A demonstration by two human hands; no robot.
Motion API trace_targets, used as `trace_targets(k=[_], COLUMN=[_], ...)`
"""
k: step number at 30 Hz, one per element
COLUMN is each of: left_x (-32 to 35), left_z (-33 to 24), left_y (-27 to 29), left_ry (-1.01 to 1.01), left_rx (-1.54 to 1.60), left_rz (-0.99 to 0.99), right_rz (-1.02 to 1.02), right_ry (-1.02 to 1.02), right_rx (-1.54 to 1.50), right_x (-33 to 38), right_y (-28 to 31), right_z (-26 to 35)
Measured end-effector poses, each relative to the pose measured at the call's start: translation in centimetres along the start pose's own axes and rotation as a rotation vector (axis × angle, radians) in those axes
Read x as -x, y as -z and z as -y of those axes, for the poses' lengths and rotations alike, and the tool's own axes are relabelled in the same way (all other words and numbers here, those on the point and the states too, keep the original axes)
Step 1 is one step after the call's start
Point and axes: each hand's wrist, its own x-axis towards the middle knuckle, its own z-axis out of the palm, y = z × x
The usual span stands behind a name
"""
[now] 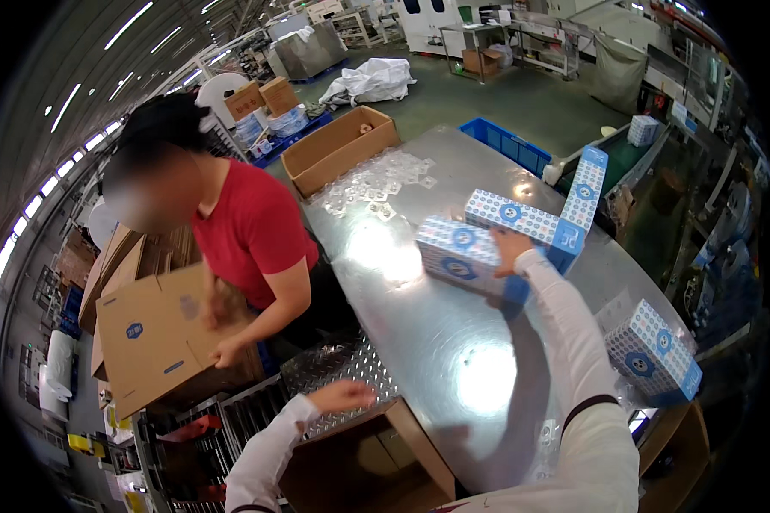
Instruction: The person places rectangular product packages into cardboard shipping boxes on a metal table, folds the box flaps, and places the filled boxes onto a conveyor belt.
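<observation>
On the metal table, my right hand (512, 251) reaches over the right end of a long blue-and-white patterned pack (453, 250), its fingers closed on the top edge. Just behind lies a second pack (522, 221), and a third pack (583, 192) extends away from me at its right end. My left hand (342, 395) is held above the rim of an open cardboard box (406, 440), fingers stretched out and holding nothing. The box's inside is mostly in shadow.
A co-worker in a red top (252, 218) handles a cardboard carton (167, 333) at left. Clear plastic pieces (372, 184) lie on the metal table (385, 316) near a long open carton (342, 150). Another pack (650, 352) sits at right; a blue crate (505, 145) stands beyond.
</observation>
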Motion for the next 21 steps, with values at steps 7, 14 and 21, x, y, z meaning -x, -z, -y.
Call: trace_targets(k=[7,14,21], left_x=[-12.7,-10.4,-3.6], left_z=[-8.4,-8.1,-6.3], left_y=[6.2,1.7,1.0], left_ry=[-0.224,0.227,-0.476], left_rx=[-1.209,-0.603,1.042], left_rz=[-0.628,-0.65,-0.454], right_rz=[-0.061,-0.07,0.47], right_ry=[0.276,-0.358,-0.314], right_rx=[-0.077,-0.291,-2.13], right_x=[1.6,5.5,15.4], right_y=[0.7,-1.3,-2.7], right_z=[7.0,-2.8,1.5])
